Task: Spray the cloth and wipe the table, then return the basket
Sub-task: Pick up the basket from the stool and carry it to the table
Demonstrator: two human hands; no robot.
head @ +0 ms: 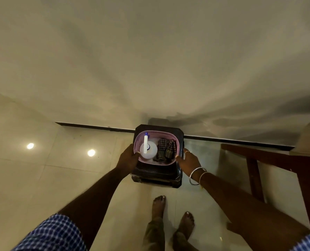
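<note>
Silver bangles ring the wrist of the right hand (188, 159), whose thumb lies on the near right corner of the basket (157, 132) while its fingers reach along the outer wall. The left hand (128, 156) curls around the opposite, left rim, so both hands hold the pink basket between them. Inside it, a white spray bottle (148, 149) with a blue-tipped nozzle stands on the left, and a crumpled checked cloth (166, 148) lies on the right, touching the bottle. The basket is over the top of a black stool (157, 173); whether it rests there or is held just above cannot be told. The stool stands against a pale wall (150, 69). Two bare feet (158, 205) stand on the glossy tiled floor (60, 178) just before the stool. To the right, well apart from the basket, runs the edge of a dark wooden tabletop (250, 152).
</note>
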